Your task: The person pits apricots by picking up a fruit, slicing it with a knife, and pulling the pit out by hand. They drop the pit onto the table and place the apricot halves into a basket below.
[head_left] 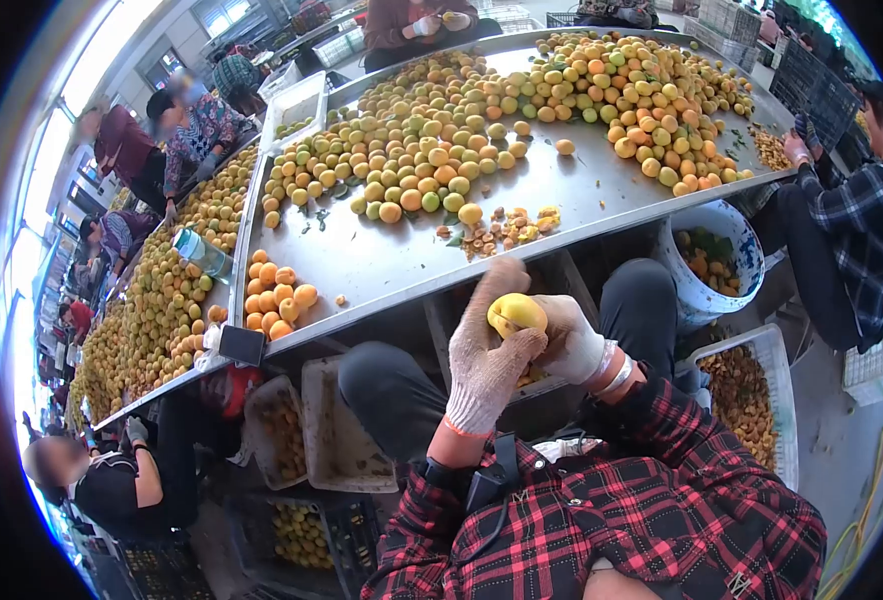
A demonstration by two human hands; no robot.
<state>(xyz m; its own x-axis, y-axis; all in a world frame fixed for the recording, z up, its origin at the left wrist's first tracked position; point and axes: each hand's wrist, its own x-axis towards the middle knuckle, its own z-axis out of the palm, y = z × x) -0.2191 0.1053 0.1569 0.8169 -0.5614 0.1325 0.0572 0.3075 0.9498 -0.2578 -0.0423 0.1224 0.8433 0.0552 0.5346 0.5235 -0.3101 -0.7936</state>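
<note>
Above my lap, a yellow apricot [514, 313] with a dark line on its skin sits between my two gloved hands. My left hand [486, 350], in a knitted glove, is closed around it from the left and below, one finger pointing up past it. From the right, my right hand [569, 340] presses its closed fingers against the fruit; whether a small tool is in them is hidden. Just beyond my hands, split apricot pieces [506, 230] lie near the edge of the metal table [371, 285].
Apricots [651, 100] are heaped across the table. Orange apricots [279, 295] cluster at its left corner beside a phone [241, 345]. A white bucket [716, 260] and a crate of apricot pieces [746, 400] stand to my right. Other people [851, 210] sit around the tables.
</note>
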